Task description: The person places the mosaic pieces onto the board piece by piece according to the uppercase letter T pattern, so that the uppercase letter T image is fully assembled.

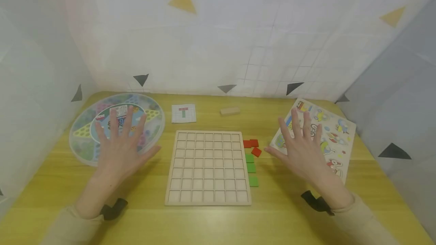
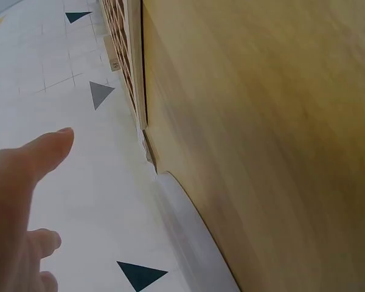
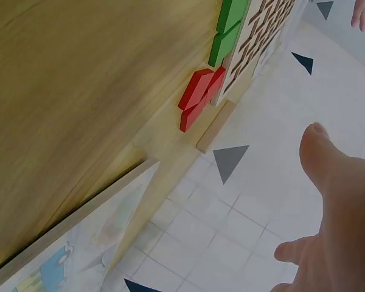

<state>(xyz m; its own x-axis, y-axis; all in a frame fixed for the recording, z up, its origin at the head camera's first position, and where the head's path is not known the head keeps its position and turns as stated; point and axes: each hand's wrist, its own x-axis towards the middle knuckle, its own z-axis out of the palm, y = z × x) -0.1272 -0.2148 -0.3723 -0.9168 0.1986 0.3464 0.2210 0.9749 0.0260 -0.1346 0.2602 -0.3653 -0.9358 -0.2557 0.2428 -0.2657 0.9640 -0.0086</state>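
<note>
My left hand point(image 1: 120, 148) hovers with fingers spread over the near part of a round, colourful game board point(image 1: 157, 124); it holds nothing. On the other side, my right hand point(image 1: 303, 154) is also spread and holds nothing, above the edge of a wooden picture puzzle board point(image 1: 345, 135). Between the hands lies a square wooden grid board point(image 1: 208, 167) with bare cells. Along its right edge are several green square tiles point(image 1: 251, 168) and red square tiles point(image 1: 256, 152). Behind the grid sits a card point(image 1: 184, 113) printed with a red and green T pattern.
A small wooden block point(image 1: 229, 111) lies behind the grid board on the yellow wooden table point(image 1: 207, 226). White cloth walls point(image 1: 218, 48) with black and yellow triangles enclose the back and sides. A black strap point(image 1: 114, 209) circles each wrist.
</note>
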